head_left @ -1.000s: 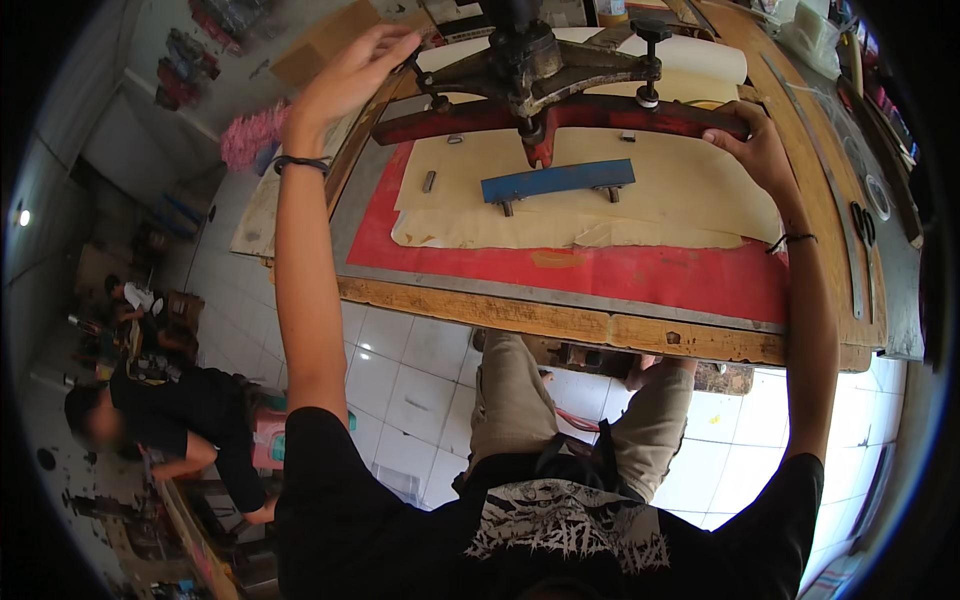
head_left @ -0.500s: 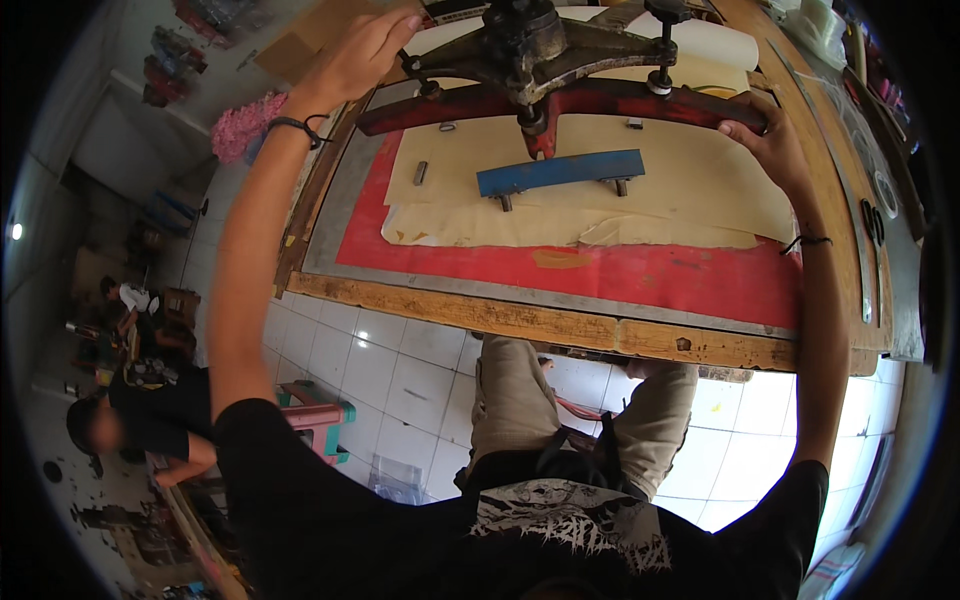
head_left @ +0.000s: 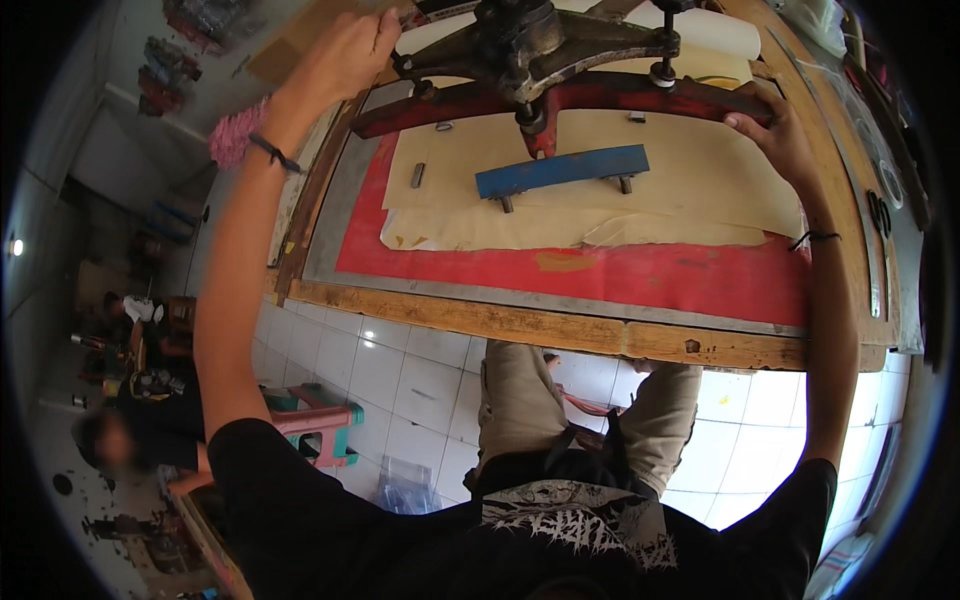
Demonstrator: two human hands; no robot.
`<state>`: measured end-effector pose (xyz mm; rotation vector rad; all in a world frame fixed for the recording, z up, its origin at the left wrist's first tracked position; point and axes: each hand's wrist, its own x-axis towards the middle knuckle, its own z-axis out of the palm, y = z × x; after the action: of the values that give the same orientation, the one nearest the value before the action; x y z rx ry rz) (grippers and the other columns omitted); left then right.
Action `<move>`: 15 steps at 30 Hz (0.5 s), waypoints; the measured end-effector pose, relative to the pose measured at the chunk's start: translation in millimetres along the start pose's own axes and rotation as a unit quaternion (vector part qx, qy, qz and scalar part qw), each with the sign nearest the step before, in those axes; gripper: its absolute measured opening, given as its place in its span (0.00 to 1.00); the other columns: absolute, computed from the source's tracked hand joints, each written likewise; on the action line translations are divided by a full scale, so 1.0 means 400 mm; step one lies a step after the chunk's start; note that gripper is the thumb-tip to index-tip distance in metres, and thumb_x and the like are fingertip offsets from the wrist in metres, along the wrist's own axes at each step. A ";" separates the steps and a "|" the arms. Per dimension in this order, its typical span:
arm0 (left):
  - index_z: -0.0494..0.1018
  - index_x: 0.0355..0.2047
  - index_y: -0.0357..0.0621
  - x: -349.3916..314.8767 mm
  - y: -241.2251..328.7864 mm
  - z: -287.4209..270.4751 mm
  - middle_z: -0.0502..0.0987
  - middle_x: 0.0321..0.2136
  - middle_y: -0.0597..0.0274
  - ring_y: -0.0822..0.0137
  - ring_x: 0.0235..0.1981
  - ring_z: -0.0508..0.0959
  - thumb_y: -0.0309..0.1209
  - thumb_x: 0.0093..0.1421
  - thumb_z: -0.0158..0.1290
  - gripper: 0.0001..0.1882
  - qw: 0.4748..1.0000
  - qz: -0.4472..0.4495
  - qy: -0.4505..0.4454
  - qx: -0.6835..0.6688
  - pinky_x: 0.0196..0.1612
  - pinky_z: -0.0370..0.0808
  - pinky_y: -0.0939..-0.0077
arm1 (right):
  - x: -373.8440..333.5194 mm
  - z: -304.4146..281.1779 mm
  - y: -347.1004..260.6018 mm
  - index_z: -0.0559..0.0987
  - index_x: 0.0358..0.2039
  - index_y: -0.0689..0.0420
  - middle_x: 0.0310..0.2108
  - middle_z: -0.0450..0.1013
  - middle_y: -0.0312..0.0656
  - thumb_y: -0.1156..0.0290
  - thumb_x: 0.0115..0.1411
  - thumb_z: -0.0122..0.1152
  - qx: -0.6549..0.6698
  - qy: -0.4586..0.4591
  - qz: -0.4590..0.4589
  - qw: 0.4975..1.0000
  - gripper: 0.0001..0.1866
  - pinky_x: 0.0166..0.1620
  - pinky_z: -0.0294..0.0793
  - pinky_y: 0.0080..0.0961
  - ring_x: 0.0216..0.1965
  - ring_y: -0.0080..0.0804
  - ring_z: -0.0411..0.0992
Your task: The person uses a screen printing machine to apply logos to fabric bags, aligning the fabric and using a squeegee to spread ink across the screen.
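A dark metal press head (head_left: 530, 45) with spreading arms stands over the table, and below it runs a red metal crossbar (head_left: 640, 95). My right hand (head_left: 780, 138) is closed round the crossbar's right end, thumb on the near side. Up at the left, my left hand (head_left: 345, 58) has its fingers curled beside the press head's left arm; what they hold is hidden. Under the crossbar's red middle prong lies a blue metal bar (head_left: 565, 170) with two short pegs, on tan sheets (head_left: 460, 220) over a red sheet (head_left: 450, 262).
Small metal blocks (head_left: 418, 175) lie on the tan sheets. A wooden frame edge (head_left: 560, 328) borders the table towards me. Black-handled scissors (head_left: 879, 214) and a long metal ruler (head_left: 850, 165) lie at the right. A plastic stool (head_left: 318, 425) and another person (head_left: 150, 430) are at the left.
My left hand has shifted slightly left, its fingers now more curled. My right hand keeps its grip on the crossbar. The whole view has moved a little.
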<state>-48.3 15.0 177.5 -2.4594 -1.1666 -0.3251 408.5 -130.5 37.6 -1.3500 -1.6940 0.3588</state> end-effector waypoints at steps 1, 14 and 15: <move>0.71 0.22 0.30 -0.001 0.004 -0.004 0.72 0.24 0.36 0.35 0.29 0.69 0.44 0.69 0.34 0.30 0.998 0.037 0.026 -0.034 0.35 0.66 0.50 | 0.003 -0.004 0.001 0.75 0.44 0.65 0.37 0.76 0.43 0.59 0.54 0.68 -0.001 -0.010 -0.001 1.000 0.25 0.41 0.74 0.22 0.36 0.23 0.74; 0.75 0.24 0.30 -0.020 0.106 -0.047 0.77 0.25 0.41 0.38 0.25 0.76 0.44 0.67 0.37 0.29 0.984 0.033 0.024 0.174 0.34 0.73 0.50 | 0.004 -0.015 -0.024 0.76 0.42 0.63 0.34 0.76 0.44 0.50 0.53 0.67 -0.066 -0.013 0.015 0.998 0.28 0.44 0.71 0.26 0.37 0.28 0.73; 0.74 0.24 0.30 -0.028 0.093 -0.034 0.76 0.24 0.40 0.38 0.25 0.76 0.43 0.68 0.37 0.29 0.986 0.027 0.049 0.155 0.33 0.73 0.50 | 0.006 -0.017 -0.019 0.76 0.42 0.62 0.34 0.77 0.44 0.51 0.53 0.67 -0.068 -0.013 0.003 0.998 0.28 0.44 0.71 0.26 0.36 0.28 0.74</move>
<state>-26.6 -20.1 176.3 -2.1753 -1.0232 -0.2272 409.1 -133.1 48.0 -1.4550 -1.7633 0.2705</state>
